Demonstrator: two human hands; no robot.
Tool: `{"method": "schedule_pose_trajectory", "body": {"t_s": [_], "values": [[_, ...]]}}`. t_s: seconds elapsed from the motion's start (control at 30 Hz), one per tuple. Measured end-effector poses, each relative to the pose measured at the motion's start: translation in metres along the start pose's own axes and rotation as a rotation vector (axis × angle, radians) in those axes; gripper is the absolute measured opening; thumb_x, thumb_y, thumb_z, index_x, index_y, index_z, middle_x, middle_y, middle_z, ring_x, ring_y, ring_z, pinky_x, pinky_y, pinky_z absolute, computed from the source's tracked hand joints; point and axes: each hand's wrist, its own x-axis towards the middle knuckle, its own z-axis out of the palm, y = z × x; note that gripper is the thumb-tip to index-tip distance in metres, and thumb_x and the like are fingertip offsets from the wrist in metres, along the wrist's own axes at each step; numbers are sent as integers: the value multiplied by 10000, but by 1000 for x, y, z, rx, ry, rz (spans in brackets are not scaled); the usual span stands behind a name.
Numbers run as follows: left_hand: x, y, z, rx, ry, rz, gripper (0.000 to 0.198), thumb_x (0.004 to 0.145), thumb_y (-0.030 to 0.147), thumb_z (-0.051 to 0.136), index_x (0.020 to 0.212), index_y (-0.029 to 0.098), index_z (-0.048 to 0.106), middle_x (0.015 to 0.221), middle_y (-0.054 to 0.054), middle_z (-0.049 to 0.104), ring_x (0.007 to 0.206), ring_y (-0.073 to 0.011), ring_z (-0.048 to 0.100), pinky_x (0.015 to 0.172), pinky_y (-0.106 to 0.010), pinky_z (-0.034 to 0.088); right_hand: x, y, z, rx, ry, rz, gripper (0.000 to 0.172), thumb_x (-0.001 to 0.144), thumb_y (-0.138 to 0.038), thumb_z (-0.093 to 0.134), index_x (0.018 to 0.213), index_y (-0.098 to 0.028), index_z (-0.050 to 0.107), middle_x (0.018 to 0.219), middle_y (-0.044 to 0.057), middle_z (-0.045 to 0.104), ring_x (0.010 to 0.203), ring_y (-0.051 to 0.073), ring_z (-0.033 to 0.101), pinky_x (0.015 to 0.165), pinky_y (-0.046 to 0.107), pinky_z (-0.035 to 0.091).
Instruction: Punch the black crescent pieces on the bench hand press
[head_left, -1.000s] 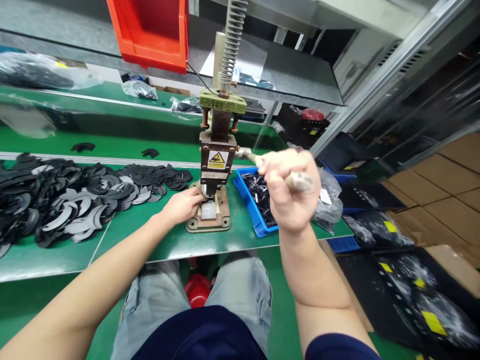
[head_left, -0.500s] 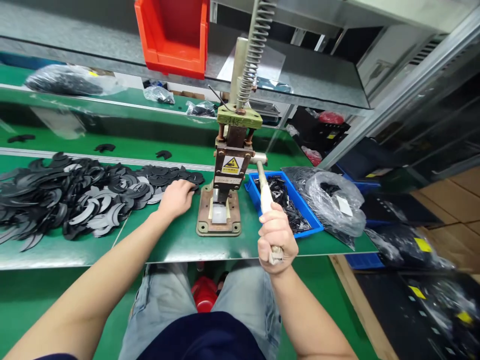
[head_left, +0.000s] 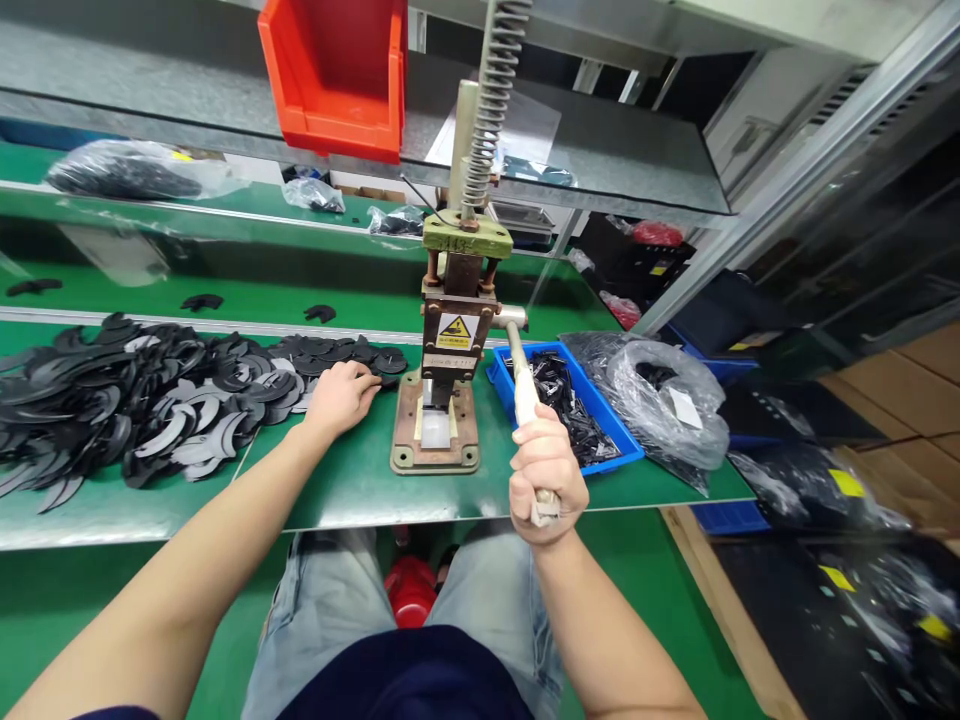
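Note:
My right hand point(head_left: 551, 475) is wrapped around the pale, tape-covered lever handle point(head_left: 523, 375) of a hand press point(head_left: 452, 330). The lever slants down from the press's right side toward me. My left hand point(head_left: 341, 398) rests at the right end of a heap of black curved pieces point(head_left: 195, 400), fingers bent and drawn together. Its fingertips are on a dark curved piece point(head_left: 390, 383) beside the press; the palm covers part of the grip. Under the press's ram, a pale block point(head_left: 435, 430) lies on the rusty base plate point(head_left: 405, 460).
A blue tray point(head_left: 630, 450) of small black parts stands right of the press, beside a clear plastic bag point(head_left: 667, 400). A red bin point(head_left: 337, 140) sits on the shelf above. A few curved pieces lie on the green surface behind. Bagged parts point(head_left: 840, 490) are at far right.
The view has shifted slightly. My left hand's fingers have drawn in a little at the edge of the heap. My right hand stays on the lever, which keeps about the same slant.

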Motion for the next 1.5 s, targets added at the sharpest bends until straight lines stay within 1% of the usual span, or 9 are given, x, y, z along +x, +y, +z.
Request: {"method": "schedule_pose_trajectory", "body": {"t_s": [0.1,0.27,0.4,0.53,0.7,0.87,1.03,1.33,1.5], "values": [[-16,-1,-8,-116,42,-43,424,1068,463,491,1243,251,814,1088,-128,759,1025,-298,701,891,-409,541,-1,-1,2,-1,24,9,94,877,-189,645,812,-244,605,763,-26,644,918,215,697,1164,678,482],[-50,8,-19,-516,122,-215,404,1045,519,550,1232,250,786,1160,-64,818,933,-225,781,854,-326,599,-1,-1,4,-12,40,25,100,885,-210,654,809,-249,603,757,-31,646,904,210,702,1169,674,494],[-71,26,-19,-852,114,-475,430,976,597,642,1134,218,769,928,-53,813,819,-217,785,766,-325,629,-1,-1,5,-7,57,13,110,900,-226,645,803,-252,597,746,-27,645,883,211,696,1136,657,519],[-76,46,-17,-1090,156,-601,454,854,606,790,997,202,641,789,-37,755,724,-203,763,677,-313,615,0,0,6,-12,65,4,106,892,-233,649,802,-253,597,743,-27,642,877,209,693,1102,647,541],[-75,54,-18,-1267,113,-610,693,777,621,859,1229,220,519,689,66,655,662,-209,760,625,-296,586,-1,-1,7,-38,54,27,121,901,-263,642,795,-272,585,743,-44,637,882,195,701,1124,650,539],[-82,36,-22,-974,-76,-460,563,904,651,692,1250,207,676,845,-17,700,813,-223,767,729,-328,585,0,-2,6,-14,53,24,104,882,-232,665,809,-256,594,753,-36,651,906,202,702,1146,663,522],[-80,33,-36,-567,-235,-282,323,982,547,596,1137,277,681,982,-18,776,749,-204,708,694,-316,522,-1,-2,6,-29,49,19,110,900,-249,662,818,-265,591,755,-40,647,906,201,708,1131,651,539],[-69,8,-39,-337,-251,-40,181,991,373,517,1044,265,653,979,-58,758,864,-260,718,779,-354,528,0,-3,5,-9,39,12,90,892,-226,657,828,-252,599,775,-29,661,913,216,708,1124,663,533],[-63,19,-34,-231,-285,123,228,1028,357,503,1073,266,707,991,-90,758,941,-277,723,869,-384,534,-2,-1,7,-20,76,14,95,888,-238,656,823,-261,591,748,-32,644,895,223,713,1142,658,531]]}}
